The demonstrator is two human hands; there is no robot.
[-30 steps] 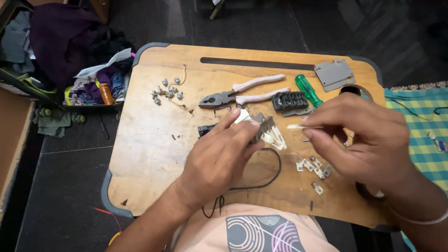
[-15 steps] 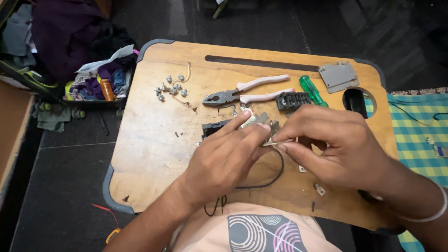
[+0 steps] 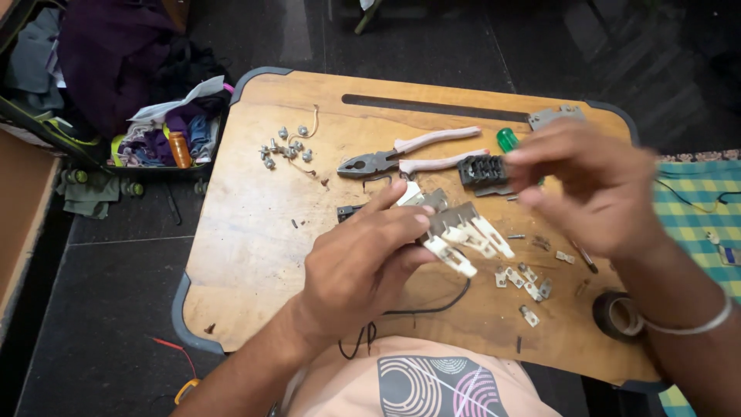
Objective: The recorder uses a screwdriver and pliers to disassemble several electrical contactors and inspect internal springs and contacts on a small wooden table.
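The left hand pinches a white and metal switch part above the wooden lap table; the right hand is blurred, fingers curled, its hold unclear; pliers lie beyond.

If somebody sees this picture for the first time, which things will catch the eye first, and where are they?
In the middle of the wooden lap table, the left hand holds a small metal and white plastic part, while the right hand, blurred, hangs just above and to its right. Behind them lie pliers with pale pink handles, and a cluster of small screws sits toward the far left corner.
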